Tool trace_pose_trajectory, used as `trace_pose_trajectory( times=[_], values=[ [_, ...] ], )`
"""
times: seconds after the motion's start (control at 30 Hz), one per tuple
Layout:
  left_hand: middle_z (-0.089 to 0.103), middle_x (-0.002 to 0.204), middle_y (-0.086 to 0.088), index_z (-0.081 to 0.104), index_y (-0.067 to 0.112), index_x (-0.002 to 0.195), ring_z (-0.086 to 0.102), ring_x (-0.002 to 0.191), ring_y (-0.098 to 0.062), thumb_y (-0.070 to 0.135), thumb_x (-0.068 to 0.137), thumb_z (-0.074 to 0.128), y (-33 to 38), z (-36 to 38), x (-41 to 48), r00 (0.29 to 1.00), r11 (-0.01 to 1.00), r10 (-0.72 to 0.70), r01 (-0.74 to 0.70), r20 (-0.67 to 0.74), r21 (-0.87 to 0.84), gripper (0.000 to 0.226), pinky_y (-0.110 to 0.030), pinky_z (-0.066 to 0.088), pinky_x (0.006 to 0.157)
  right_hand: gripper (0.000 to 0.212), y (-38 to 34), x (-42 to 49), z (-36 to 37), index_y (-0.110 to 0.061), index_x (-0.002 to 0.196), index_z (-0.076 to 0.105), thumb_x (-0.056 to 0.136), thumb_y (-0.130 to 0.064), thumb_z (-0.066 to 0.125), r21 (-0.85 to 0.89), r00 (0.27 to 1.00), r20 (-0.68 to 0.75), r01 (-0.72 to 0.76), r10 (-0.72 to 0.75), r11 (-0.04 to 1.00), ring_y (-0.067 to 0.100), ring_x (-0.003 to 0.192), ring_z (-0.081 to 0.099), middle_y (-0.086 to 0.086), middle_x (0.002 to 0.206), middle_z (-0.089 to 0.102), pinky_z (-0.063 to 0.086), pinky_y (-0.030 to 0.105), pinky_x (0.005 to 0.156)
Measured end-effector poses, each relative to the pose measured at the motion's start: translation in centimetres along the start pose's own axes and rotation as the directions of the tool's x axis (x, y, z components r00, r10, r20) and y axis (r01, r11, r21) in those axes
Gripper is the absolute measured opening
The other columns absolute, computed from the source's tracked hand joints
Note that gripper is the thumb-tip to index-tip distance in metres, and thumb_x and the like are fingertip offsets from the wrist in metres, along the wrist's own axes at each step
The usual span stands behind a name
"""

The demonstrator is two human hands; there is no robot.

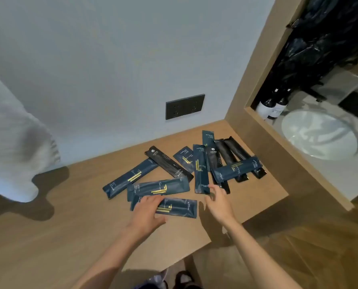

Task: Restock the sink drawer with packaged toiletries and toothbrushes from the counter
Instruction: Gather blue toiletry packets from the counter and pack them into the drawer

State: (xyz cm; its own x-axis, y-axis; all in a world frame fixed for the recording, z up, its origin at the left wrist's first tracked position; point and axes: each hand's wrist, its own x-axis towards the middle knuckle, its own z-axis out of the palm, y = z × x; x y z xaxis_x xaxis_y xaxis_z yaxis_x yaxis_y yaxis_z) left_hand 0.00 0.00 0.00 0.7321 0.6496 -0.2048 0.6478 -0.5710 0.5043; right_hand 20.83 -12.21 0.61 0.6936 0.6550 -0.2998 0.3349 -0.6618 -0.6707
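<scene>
Step in hand: gathering stock. The left hand (148, 209) lies flat, grip apart, on the nearest dark blue foil packet (178, 207) on the tan wooden worktop (69, 226). The right hand (218, 202), grip apart and empty, reaches the scattered dark blue and black packets (236, 165). Next: clamp several; no drawer is visible.

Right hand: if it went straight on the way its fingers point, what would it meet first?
Probably the near end of the navy packet just beyond the fingertips of the right hand; the black packet beside it is nearly as close. Height above the counter is unclear.
</scene>
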Motion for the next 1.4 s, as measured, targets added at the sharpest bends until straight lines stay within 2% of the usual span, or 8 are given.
trace_pose_trajectory(
  times=[0.4,0.53,0.67,0.83,1.0,1.2,1.3,1.4],
  values=[
    [0.017,0.160,0.008,0.018,0.030,0.152,0.023,0.141,-0.017,0.041,0.086,0.062,0.1,2.7,1.7,0.983,0.963,-0.122,0.083,0.139,0.258,0.080,-0.033,0.023,0.110,0.061,-0.6,7.4,0.9,-0.020,0.143,0.034,0.089,-0.021,0.063,-0.098,0.995,0.091,-0.042,0.051,0.994,0.033,0.133,0.036,0.012,0.146,0.038,0.036,0.050,0.109],
    [0.040,0.148,0.006,0.034,0.028,0.146,0.038,0.130,-0.020,0.038,0.080,0.070,-0.3,3.3,1.6,0.990,0.969,-0.130,0.113,0.063,0.218,0.076,-0.036,0.029,0.104,0.070,-0.2,8.6,1.2,-0.012,0.141,0.035,0.083,-0.026,0.072,-0.076,0.991,0.044,-0.119,0.122,0.990,0.034,0.131,0.037,0.013,0.142,0.042,0.037,0.049,0.108],
    [0.068,0.111,0.003,0.061,0.027,0.125,0.062,0.101,-0.022,0.036,0.052,0.089,-0.8,3.8,1.4,0.994,0.966,-0.110,0.107,0.000,0.235,0.079,-0.037,0.045,0.082,0.075,-0.5,9.1,1.5,-0.006,0.132,0.041,0.073,-0.027,0.082,-0.092,0.986,-0.002,-0.168,0.169,0.982,0.034,0.130,0.040,0.016,0.138,0.045,0.040,0.047,0.104],
    [0.044,0.135,0.006,0.033,0.030,0.145,0.038,0.126,-0.015,0.033,0.086,0.063,-0.4,3.4,0.5,0.990,0.959,-0.142,0.136,0.006,0.248,0.066,-0.029,0.020,0.104,0.078,-0.9,9.3,2.2,-0.003,0.129,0.043,0.068,-0.029,0.085,-0.130,0.970,-0.008,-0.241,0.242,0.962,0.038,0.130,0.039,0.020,0.136,0.046,0.041,0.049,0.102],
    [0.051,0.128,0.009,0.044,0.030,0.135,0.047,0.121,-0.013,0.029,0.089,0.060,-0.5,2.7,-0.5,0.987,0.976,-0.163,0.160,0.009,0.148,0.049,-0.028,0.026,0.100,0.060,-0.6,9.5,2.3,-0.007,0.127,0.053,0.080,-0.036,0.073,-0.095,0.944,0.075,-0.315,0.322,0.944,0.039,0.121,0.045,0.022,0.132,0.046,0.042,0.043,0.100],
    [0.060,0.096,0.014,0.059,0.028,0.108,0.056,0.092,-0.011,0.026,0.085,0.063,-1.5,0.8,-1.9,0.987,0.987,-0.157,0.158,-0.041,0.041,0.023,-0.025,0.031,0.078,0.010,-1.9,8.2,-0.6,-0.006,0.101,0.058,0.098,-0.009,0.049,0.340,0.947,0.201,-0.306,0.249,0.889,0.031,0.100,0.057,0.016,0.108,0.062,0.046,0.046,0.097],
    [0.066,0.103,0.012,0.059,0.030,0.114,0.060,0.098,-0.012,0.024,0.084,0.065,-2.3,-0.6,-2.5,0.988,0.990,-0.137,0.140,-0.065,0.029,0.032,-0.026,0.034,0.079,0.015,-2.2,6.6,-2.7,-0.005,0.105,0.058,0.096,-0.017,0.054,0.363,0.968,0.208,-0.208,0.139,0.908,0.030,0.107,0.059,0.016,0.110,0.064,0.047,0.044,0.096],
    [0.066,0.116,0.009,0.055,0.029,0.121,0.058,0.108,-0.016,0.026,0.086,0.063,-2.3,-2.4,-2.4,0.995,0.985,-0.100,0.101,-0.018,0.139,0.036,-0.030,0.034,0.085,0.018,-3.2,4.0,-4.5,-0.012,0.109,0.061,0.094,-0.022,0.058,0.357,0.951,0.308,-0.099,-0.017,0.929,0.013,0.103,0.060,0.001,0.107,0.067,0.044,0.024,0.080]
  ],
)
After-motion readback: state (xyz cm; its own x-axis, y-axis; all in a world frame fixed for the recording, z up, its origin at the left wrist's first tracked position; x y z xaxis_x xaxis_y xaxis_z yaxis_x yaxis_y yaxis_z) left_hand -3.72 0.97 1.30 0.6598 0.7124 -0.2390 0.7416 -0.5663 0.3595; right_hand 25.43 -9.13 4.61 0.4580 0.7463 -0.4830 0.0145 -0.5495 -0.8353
